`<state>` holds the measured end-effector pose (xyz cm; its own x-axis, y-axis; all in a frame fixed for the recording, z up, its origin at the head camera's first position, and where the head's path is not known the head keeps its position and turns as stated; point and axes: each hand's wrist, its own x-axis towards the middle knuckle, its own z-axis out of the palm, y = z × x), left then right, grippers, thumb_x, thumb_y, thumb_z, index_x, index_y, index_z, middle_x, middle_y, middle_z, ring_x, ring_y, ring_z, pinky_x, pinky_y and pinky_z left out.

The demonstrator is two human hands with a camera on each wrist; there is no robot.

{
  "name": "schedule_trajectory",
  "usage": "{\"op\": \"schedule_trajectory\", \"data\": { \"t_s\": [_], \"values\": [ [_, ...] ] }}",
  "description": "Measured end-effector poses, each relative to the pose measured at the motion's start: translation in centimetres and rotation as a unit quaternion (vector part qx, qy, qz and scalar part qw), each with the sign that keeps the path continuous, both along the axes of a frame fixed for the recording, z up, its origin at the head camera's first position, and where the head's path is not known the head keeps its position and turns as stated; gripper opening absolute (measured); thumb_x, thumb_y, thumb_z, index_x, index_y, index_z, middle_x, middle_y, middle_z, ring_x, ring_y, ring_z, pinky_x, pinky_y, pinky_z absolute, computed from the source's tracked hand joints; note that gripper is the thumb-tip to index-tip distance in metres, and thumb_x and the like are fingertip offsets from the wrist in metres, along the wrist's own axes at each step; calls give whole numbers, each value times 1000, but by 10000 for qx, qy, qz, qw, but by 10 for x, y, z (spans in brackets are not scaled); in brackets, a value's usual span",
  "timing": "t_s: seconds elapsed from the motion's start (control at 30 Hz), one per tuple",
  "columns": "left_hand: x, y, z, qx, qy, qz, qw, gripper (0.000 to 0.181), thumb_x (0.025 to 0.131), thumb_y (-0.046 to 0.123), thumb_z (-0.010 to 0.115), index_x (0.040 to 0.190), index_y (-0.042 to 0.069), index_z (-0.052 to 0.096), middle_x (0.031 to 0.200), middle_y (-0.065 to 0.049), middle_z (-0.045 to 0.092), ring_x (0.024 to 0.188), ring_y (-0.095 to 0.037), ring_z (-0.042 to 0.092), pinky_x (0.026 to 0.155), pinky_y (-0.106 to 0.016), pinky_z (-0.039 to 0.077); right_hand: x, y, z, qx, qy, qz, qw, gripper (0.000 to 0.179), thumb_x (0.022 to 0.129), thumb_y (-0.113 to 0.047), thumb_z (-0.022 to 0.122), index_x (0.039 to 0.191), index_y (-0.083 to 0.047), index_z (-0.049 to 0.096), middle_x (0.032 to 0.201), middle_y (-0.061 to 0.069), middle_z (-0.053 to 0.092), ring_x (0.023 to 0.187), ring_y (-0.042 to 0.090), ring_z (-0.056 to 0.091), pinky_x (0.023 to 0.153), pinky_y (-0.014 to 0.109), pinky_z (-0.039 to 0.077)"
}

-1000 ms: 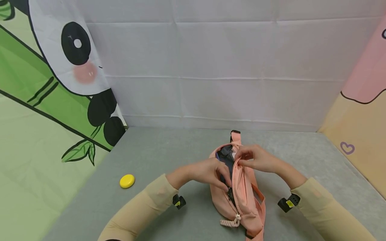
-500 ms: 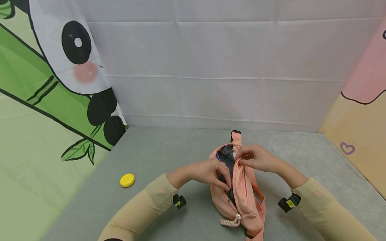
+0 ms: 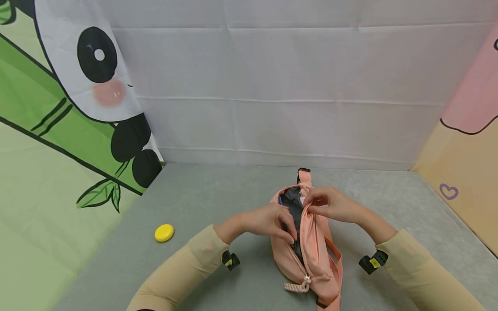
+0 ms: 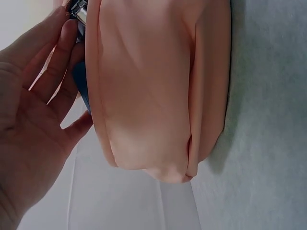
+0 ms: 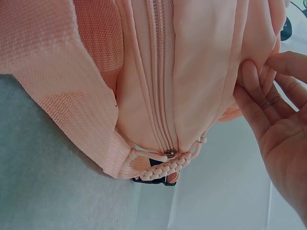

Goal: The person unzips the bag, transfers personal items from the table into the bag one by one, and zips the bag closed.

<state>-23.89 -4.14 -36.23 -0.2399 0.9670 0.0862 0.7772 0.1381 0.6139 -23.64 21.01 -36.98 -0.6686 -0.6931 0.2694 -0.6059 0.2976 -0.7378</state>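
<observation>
A peach-coloured waist bag [image 3: 317, 259] lies on the grey table with its main zip undone, showing a dark lining [image 3: 292, 198]. My right hand [image 3: 330, 205] pinches the right edge of the opening; the right wrist view has the cloth bunched between its thumb and fingers. Reaching into the opening from the left, my left hand [image 3: 270, 222] has thumb and fingertips close together. At those fingertips, a small dark item with shiny metal [image 4: 79, 12] shows in the left wrist view, mostly hidden. A blue object [image 4: 81, 86] pokes out at the bag's edge beside the fingers.
A round yellow object [image 3: 164, 233] lies on the table [image 3: 218, 190] to the left. The bag's webbing strap [image 3: 334, 250] trails along its right side, and a braided cord pull [image 3: 297, 287] hangs at the near end. A white cloth backdrop [image 3: 249, 95] rises behind.
My left fingertips have shifted slightly up and to the left within the bag's opening. The right hand keeps its pinch on the edge, and the bag stays in place.
</observation>
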Motion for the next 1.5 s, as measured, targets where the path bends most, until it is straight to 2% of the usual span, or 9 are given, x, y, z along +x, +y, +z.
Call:
{"op": "schedule_trajectory", "data": {
  "t_s": [0.1,0.2,0.3,0.5,0.6,0.7,0.8,1.07,1.5],
  "values": [
    [-2,0,0,5,17,250,9997,7,87,12,74,92,8,77,87,4,70,82,0,55,80,-22,46,0,0,1,-7,9,7,10000,11,95,0,61,102,1,68,96,4,64,87,17,65,78,36,54],
    [0,2,-1,-187,213,276,9992,6,86,13,75,91,10,77,85,8,68,81,3,55,97,-28,42,-1,-1,2,-26,-16,14,10000,10,94,0,61,102,1,67,96,4,63,87,17,65,77,38,54],
    [3,4,-1,-533,387,183,9977,5,85,15,76,88,11,78,83,13,68,79,7,57,112,-36,27,-1,-1,2,-47,-59,17,10000,10,95,0,60,102,2,67,97,5,63,86,18,65,76,38,55],
    [8,3,-5,-1090,203,94,9938,5,86,12,75,87,10,79,82,9,71,78,10,59,116,-34,15,-1,-2,1,-37,-29,44,10000,10,94,0,61,101,-3,68,95,4,63,85,19,65,75,36,55],
    [7,-1,-6,-879,160,58,9960,6,87,11,74,89,8,79,84,7,71,77,8,59,112,-32,26,0,-3,1,-3,-63,40,10000,10,95,-1,61,102,-2,68,95,4,63,85,18,65,75,35,55],
    [4,-6,-5,-503,-84,190,9985,6,88,9,73,92,7,77,83,5,69,71,3,58,89,-24,47,0,-3,0,10,-55,46,10000,10,95,-1,60,102,0,68,96,4,63,86,18,65,76,35,54],
    [2,-14,-1,-73,-307,468,9984,8,88,8,73,94,6,76,85,4,68,71,-2,58,66,-23,51,0,-3,0,-36,-56,87,9999,10,95,0,60,102,2,67,95,5,63,85,18,65,75,35,54],
    [-5,-46,7,556,-165,948,9938,12,89,10,72,98,4,74,95,-2,70,90,-5,62,83,-34,53,-1,-3,2,-76,153,107,9998,9,95,0,61,101,-1,68,94,4,64,83,17,65,74,35,55],
    [-1,-114,8,-110,-94,1770,9841,13,87,10,74,99,15,75,95,9,68,87,-8,61,80,-28,52,0,-4,1,-82,208,107,9997,10,94,0,62,100,-5,68,94,3,64,84,17,65,74,35,55]
  ]
}}
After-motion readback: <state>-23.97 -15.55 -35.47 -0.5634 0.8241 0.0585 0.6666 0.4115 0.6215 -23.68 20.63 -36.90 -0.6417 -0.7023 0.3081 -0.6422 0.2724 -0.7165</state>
